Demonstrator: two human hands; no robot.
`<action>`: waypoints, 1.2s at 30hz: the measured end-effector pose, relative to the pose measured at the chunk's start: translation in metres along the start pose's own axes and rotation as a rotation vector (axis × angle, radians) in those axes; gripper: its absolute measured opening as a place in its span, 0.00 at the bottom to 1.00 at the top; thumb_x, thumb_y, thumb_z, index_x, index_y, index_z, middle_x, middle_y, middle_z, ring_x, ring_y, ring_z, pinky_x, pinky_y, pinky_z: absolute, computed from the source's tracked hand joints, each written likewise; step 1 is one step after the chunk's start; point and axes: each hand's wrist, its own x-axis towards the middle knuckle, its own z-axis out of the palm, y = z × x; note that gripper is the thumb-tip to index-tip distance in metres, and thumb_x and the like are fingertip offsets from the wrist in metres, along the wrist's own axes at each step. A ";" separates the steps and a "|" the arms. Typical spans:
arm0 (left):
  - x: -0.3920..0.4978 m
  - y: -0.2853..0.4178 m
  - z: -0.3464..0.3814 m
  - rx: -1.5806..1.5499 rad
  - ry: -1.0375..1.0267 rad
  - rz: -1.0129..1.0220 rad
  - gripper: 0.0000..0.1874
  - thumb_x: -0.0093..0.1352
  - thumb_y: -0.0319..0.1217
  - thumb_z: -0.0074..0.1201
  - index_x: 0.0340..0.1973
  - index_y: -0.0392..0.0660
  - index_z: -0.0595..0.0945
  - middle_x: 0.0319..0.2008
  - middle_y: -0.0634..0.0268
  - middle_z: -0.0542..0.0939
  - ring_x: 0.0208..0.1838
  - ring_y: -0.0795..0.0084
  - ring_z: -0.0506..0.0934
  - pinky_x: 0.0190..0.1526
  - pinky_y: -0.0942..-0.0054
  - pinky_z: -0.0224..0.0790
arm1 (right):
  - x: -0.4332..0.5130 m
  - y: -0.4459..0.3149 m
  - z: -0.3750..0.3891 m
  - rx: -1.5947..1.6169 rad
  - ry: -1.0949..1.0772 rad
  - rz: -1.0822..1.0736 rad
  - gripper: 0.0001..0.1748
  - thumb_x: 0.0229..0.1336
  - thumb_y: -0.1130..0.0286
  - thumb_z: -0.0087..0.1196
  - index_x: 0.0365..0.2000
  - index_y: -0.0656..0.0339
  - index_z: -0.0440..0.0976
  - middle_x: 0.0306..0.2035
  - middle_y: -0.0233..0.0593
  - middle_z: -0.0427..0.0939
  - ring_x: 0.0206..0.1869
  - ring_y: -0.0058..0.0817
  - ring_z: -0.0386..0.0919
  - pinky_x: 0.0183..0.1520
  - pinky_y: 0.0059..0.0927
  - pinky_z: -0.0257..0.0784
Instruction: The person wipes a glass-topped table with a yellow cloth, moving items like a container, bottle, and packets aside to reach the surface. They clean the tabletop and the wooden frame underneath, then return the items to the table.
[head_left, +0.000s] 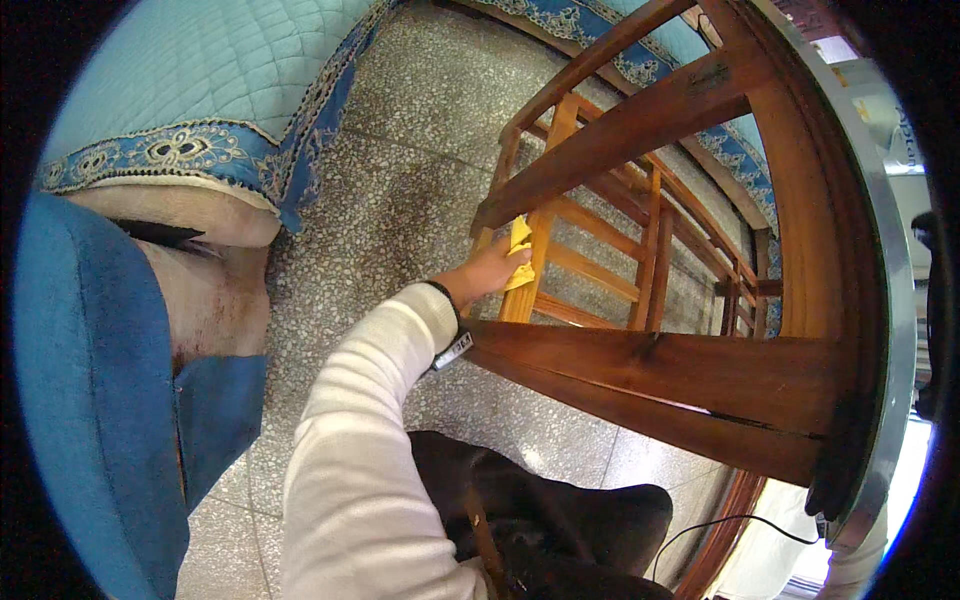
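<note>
My left hand (491, 271), in a white sleeve with a dark band at the wrist, is closed around a crumpled yellow cloth (520, 262). The cloth lies against a light-brown upright of a slatted wooden frame (559, 202). This frame is among the legs and rails of a dark-brown wooden table (660, 367), whose rounded top edge curves along the right. At the bottom right rim, part of my right hand (855, 531) and a pale sleeve show at the table's edge; its fingers cannot be made out.
A blue upholstered seat (112, 360) stands at the left, beside a bed or couch with a quilted light-blue cover (195, 67). Another blue-covered piece is behind the table. A black cable (720, 519) hangs near the table's edge. Speckled stone floor (360, 247) lies between the furniture.
</note>
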 end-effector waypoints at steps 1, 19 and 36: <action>-0.011 0.004 -0.008 0.166 -0.094 -0.071 0.23 0.74 0.45 0.47 0.54 0.38 0.74 0.40 0.62 0.79 0.43 0.70 0.76 0.47 0.66 0.69 | 0.001 0.000 0.001 -0.026 -0.012 -0.029 0.64 0.47 0.21 0.41 0.68 0.65 0.47 0.71 0.52 0.47 0.72 0.46 0.47 0.72 0.48 0.43; -0.046 -0.040 -0.045 1.297 -0.429 0.168 0.17 0.64 0.33 0.54 0.50 0.52 0.81 0.64 0.56 0.68 0.66 0.48 0.66 0.60 0.57 0.67 | 0.005 -0.009 -0.001 -0.081 -0.028 0.035 0.64 0.47 0.21 0.39 0.68 0.64 0.47 0.71 0.52 0.46 0.73 0.44 0.45 0.73 0.44 0.38; -0.212 0.117 -0.023 -0.328 0.222 -0.275 0.18 0.63 0.29 0.50 0.48 0.35 0.77 0.39 0.54 0.82 0.42 0.59 0.81 0.45 0.66 0.75 | -0.010 -0.024 -0.001 -0.493 0.083 -0.138 0.33 0.66 0.52 0.37 0.65 0.59 0.58 0.67 0.47 0.59 0.70 0.40 0.55 0.71 0.37 0.48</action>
